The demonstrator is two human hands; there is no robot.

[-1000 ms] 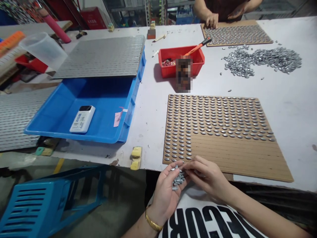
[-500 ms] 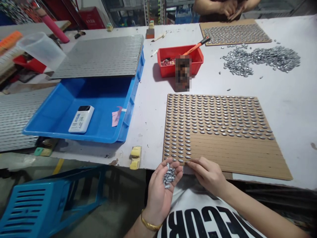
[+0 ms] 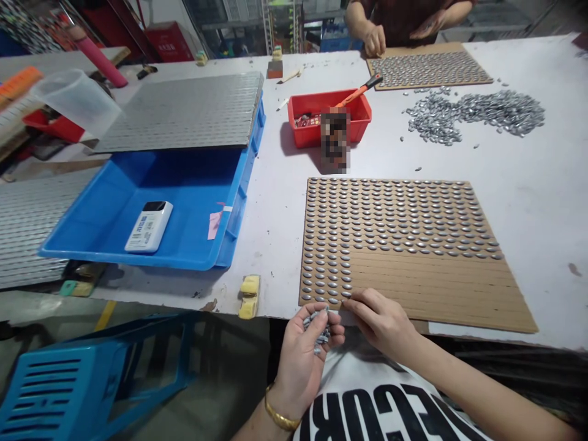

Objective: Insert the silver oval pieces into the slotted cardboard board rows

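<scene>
My left hand [image 3: 307,352] is cupped round a handful of small silver spindle-shaped pieces [image 3: 323,334], its thumb lying over them. Just right of it, my right hand [image 3: 383,318] has its fingertips pinched together at the near edge of a brown cardboard board [image 3: 427,282]. Whatever is between those fingertips is hidden. Rows of the same silver pieces cover the board's far part and a strip down its left side. Bare cardboard with grooves shows on the near right part.
Beyond the board stands a red bin [image 3: 331,101] with an orange-handled tool. A pile of silver pieces [image 3: 500,113] lies at the far right, near a second board [image 3: 427,67] and another person's hands. Left are a blue tray [image 3: 184,245] and a yellow clamp [image 3: 249,297].
My left thumb has folded in over the silver pieces, and that hand sits slightly lower. My right fingertips stay at the board's near edge. The other person's hands have moved apart.
</scene>
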